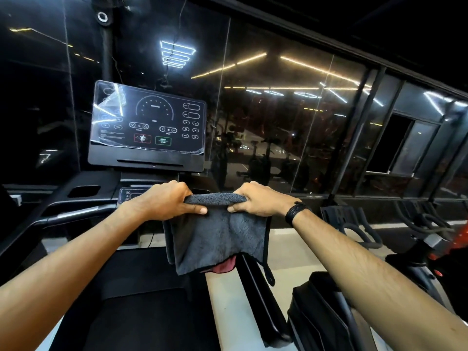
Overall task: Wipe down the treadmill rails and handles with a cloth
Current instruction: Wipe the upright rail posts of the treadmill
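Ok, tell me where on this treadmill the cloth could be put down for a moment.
Bare spots: the ledge under the console screen, and the recessed pocket left of the small control panel. The belt deck below is also bare. The middle is crowded: left hand and right hand both grip the grey cloth.

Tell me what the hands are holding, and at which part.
Both hands, left and right, grip one grey cloth along its bunched top edge; the rest hangs down.
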The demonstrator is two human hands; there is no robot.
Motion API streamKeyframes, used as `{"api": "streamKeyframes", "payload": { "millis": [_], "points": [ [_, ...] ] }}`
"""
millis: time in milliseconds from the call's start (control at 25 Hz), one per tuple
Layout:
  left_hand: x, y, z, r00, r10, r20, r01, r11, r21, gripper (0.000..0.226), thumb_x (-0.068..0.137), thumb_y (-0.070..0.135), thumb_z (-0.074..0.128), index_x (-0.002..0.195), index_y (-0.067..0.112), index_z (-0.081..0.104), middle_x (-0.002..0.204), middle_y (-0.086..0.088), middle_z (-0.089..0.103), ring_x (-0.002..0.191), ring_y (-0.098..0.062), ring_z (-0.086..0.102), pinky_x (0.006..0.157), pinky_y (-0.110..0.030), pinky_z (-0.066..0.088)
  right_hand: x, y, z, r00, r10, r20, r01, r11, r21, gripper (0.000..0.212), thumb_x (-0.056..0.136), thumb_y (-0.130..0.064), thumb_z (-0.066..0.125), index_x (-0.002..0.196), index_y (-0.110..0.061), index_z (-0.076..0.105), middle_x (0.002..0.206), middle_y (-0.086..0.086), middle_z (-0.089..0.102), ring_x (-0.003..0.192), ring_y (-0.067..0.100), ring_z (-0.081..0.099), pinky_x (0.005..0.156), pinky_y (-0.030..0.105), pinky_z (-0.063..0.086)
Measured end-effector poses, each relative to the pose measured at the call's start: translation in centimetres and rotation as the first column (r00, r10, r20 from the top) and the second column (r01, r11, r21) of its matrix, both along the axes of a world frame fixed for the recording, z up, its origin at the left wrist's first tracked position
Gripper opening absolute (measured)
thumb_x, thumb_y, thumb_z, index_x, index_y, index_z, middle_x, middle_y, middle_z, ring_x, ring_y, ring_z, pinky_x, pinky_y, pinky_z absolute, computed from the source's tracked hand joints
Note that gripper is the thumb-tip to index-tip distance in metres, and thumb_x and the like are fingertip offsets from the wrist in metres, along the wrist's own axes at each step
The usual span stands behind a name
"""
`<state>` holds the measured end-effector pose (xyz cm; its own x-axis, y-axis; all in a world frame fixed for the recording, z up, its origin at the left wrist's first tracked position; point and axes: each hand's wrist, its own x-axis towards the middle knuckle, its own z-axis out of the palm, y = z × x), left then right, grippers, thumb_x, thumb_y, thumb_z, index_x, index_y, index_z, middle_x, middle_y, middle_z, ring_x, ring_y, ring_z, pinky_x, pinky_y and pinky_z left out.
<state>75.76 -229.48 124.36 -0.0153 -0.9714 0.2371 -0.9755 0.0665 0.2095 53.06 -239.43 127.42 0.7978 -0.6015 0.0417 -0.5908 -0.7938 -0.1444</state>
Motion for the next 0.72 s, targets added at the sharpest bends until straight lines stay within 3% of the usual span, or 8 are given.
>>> {"api": "streamKeyframes", "payload": {
  "millis": [240, 360, 480, 600, 720],
  "points": [
    [1.8, 0.6, -1.0, 0.994, 0.09, 0.055, -0.089, 0.996, -0.024, 0.055, 0.078, 0.076, 0.055, 0.062, 0.023, 0.049, 0.064, 0.006, 0.053, 0.063, -0.014, 0.052, 0.06, -0.032, 0.036, 2.3, -0.4, -0.4, 0.993, 0.116, -0.021, -0.116, 0.993, -0.013, 0.023, 0.096, -0.039, 0.063, 0.075, -0.032, 0.058, 0.073, -0.009, 0.061, 0.072, 0.012, 0.057, 0.066, 0.031, 0.041],
    [3.2, 1.0, -1.9, 0.983, 0.156, 0.096, -0.155, 0.988, -0.011, 0.058, 0.08, 0.077, 0.052, 0.076, 0.019, 0.058, 0.078, 0.003, 0.062, 0.08, -0.019, 0.06, 0.068, -0.032, 0.038, 3.8, -1.1, -1.8, 0.978, 0.211, -0.002, -0.211, 0.977, -0.016, 0.014, 0.097, -0.04, 0.062, 0.086, -0.03, 0.061, 0.081, -0.011, 0.062, 0.082, 0.011, 0.057, 0.072, 0.033, 0.043],
    [4.2, 1.7, -2.5, 0.974, 0.205, 0.094, -0.208, 0.978, 0.013, 0.057, 0.081, 0.076, 0.051, 0.085, 0.019, 0.062, 0.087, 0.001, 0.065, 0.081, -0.016, 0.058, 0.068, -0.032, 0.037, 5.3, -2.4, -2.9, 0.959, 0.282, 0.016, -0.282, 0.959, 0.021, 0.01, 0.096, -0.041, 0.061, 0.093, -0.033, 0.065, 0.09, -0.01, 0.068, 0.089, 0.012, 0.061, 0.08, 0.037, 0.049],
    [5.0, 2.5, -2.7, 0.956, 0.288, 0.062, -0.29, 0.957, 0.015, 0.06, 0.078, 0.078, 0.051, 0.084, 0.019, 0.063, 0.078, 0.004, 0.062, 0.078, -0.017, 0.059, 0.068, -0.033, 0.042, 7.3, -3.9, -3.3, 0.939, 0.341, 0.033, -0.342, 0.939, 0.025, 0.01, 0.093, -0.046, 0.062, 0.083, -0.047, 0.06, 0.088, -0.006, 0.07, 0.088, 0.014, 0.064, 0.083, 0.04, 0.052],
    [5.7, 4.1, -2.8, 0.927, 0.374, 0.006, -0.374, 0.927, 0.005, 0.058, 0.077, 0.075, 0.056, 0.081, 0.018, 0.062, 0.071, 0.003, 0.06, 0.072, -0.016, 0.058, 0.071, -0.036, 0.05, 9.2, -4.5, -3.6, 0.907, 0.415, 0.068, -0.416, 0.909, 0.014, 0.006, 0.092, -0.046, 0.064, 0.091, -0.041, 0.063, 0.087, -0.009, 0.069, 0.088, 0.012, 0.063, 0.082, 0.038, 0.052]
  ]
}}
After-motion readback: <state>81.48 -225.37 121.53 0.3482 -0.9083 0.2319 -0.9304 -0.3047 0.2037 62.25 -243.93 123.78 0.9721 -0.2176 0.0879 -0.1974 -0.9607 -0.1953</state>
